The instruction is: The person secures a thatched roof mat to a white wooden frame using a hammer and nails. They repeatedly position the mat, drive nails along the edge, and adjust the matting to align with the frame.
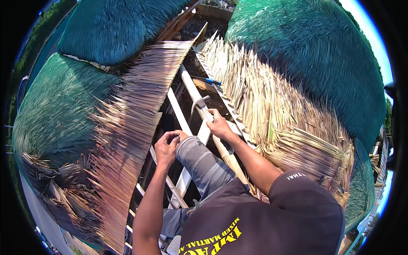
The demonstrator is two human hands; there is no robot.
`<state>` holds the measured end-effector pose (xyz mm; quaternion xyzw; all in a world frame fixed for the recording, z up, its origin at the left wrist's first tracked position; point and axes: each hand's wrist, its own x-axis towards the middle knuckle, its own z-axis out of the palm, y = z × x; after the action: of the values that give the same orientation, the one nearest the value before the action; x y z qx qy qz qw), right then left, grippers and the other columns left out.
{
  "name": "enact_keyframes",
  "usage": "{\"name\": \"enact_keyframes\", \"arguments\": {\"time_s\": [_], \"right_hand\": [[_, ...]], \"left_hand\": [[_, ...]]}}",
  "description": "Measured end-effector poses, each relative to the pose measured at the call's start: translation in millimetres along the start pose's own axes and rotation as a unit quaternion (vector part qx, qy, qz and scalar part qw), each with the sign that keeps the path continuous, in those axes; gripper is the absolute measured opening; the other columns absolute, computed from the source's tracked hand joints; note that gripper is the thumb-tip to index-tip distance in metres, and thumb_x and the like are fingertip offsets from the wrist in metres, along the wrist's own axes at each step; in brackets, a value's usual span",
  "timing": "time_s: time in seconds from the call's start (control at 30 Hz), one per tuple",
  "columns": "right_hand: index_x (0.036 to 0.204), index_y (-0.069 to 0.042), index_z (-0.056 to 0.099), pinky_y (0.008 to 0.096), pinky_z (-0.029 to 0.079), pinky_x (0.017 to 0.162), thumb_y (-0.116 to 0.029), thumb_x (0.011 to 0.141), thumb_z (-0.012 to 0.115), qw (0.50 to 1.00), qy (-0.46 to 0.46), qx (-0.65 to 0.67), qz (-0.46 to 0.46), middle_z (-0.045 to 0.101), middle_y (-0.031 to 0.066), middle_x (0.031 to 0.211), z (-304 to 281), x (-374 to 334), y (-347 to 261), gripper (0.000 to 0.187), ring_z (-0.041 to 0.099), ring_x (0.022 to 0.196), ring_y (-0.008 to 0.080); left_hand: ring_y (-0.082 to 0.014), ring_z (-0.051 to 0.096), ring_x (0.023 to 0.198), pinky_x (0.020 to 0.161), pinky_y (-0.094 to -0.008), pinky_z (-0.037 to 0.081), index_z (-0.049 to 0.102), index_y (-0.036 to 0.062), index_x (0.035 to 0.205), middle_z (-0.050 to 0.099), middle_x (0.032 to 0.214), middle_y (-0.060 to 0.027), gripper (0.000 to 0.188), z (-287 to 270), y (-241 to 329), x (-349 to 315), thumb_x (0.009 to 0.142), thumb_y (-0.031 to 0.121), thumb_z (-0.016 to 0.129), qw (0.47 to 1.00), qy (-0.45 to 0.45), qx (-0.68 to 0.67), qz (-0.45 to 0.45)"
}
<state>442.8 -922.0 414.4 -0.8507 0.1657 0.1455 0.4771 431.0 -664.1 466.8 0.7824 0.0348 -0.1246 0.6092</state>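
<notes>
My right hand [219,125] is wrapped round the handle of a hammer [199,103], whose metal head rests against or just over a pale round pole [190,85]. My left hand [166,148] is closed in a pinch beside my bent knee. A small dark thing [177,135] shows at its fingertips, too small to name. Below both hands run white roof battens [179,111] and wooden poles. Further ahead, a screwdriver with a blue handle [212,81] lies across the frame near the right-hand thatch edge.
A long thatch panel [140,89] slopes along my left, and a layered straw thatch [255,85] along my right. Green netting covers thatch mounds [63,106] on the left and another netted mound [314,46] at the far right. Dark gaps open between the battens.
</notes>
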Motion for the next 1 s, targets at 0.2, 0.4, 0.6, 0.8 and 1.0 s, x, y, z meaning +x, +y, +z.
{"name": "enact_keyframes", "arguments": {"time_s": [0.2, 0.4, 0.6, 0.8, 1.0], "right_hand": [[0.129, 0.0, 0.036, 0.0353, 0.054, 0.077, -0.014, 0.09, 0.062, 0.978, -0.142, 0.151, -0.034, 0.057, 0.0167, 0.106, 19.5, 12.6, -71.3, 0.049, 0.062, 0.091, 0.0227], [0.121, 0.002, 0.032, 0.0374, 0.056, 0.076, -0.008, 0.087, 0.054, 0.98, -0.167, 0.054, -0.091, 0.062, 0.0215, 0.093, 54.3, 42.8, -80.2, 0.042, 0.069, 0.086, 0.025], [0.104, -0.002, 0.067, 0.0449, 0.053, 0.082, -0.029, 0.095, 0.064, 0.984, -0.138, -0.07, -0.087, 0.071, 0.02, 0.099, 49.1, 190.3, -35.9, 0.028, 0.069, 0.094, 0.0367], [0.12, -0.002, 0.059, 0.0519, 0.049, 0.094, -0.012, 0.088, 0.06, 0.874, 0.035, -0.485, 0.023, 0.06, 0.0164, 0.123, 55.4, 384.9, 74.2, 0.034, 0.056, 0.12, 0.0347], [0.114, -0.008, 0.067, 0.0471, 0.054, 0.089, -0.016, 0.095, 0.052, 0.827, -0.052, -0.558, 0.037, 0.062, 0.0141, 0.125, 40.0, 442.1, 125.8, 0.025, 0.059, 0.12, 0.0319]], "left_hand": [[-0.0115, 0.063, 0.1, 0.089, -0.0296, 0.05, 0.064, 0.0117, 0.112, 0.067, 0.109, -0.0003, 0.015, 34.1, 8.3, 40.4, 0.097, 0.015, 0.068, 0.905, -0.117, -0.363, -0.189], [-0.0079, 0.063, 0.08, 0.071, -0.0239, 0.054, 0.065, 0.0124, 0.113, 0.068, 0.094, 0.0014, 0.015, 28.4, -27.1, 116.2, 0.098, 0.016, 0.067, 0.894, -0.105, -0.377, -0.217], [-0.0138, 0.065, 0.075, 0.072, -0.0321, 0.058, 0.057, 0.011, 0.109, 0.063, 0.083, -0.0018, 0.014, 14.1, -103.0, 203.2, 0.102, 0.022, 0.061, 0.898, 0.023, -0.335, -0.283], [-0.0102, 0.059, 0.062, 0.057, -0.027, 0.054, 0.055, 0.0084, 0.111, 0.065, 0.092, -0.0068, 0.014, 16.7, -196.8, 281.6, 0.102, 0.019, 0.06, 0.905, 0.024, -0.274, -0.325], [-0.0081, 0.057, 0.06, 0.054, -0.0225, 0.048, 0.059, 0.0073, 0.109, 0.068, 0.093, -0.0067, 0.014, 41.4, -243.7, 294.2, 0.102, 0.019, 0.061, 0.92, 0.05, -0.231, -0.312]]}}
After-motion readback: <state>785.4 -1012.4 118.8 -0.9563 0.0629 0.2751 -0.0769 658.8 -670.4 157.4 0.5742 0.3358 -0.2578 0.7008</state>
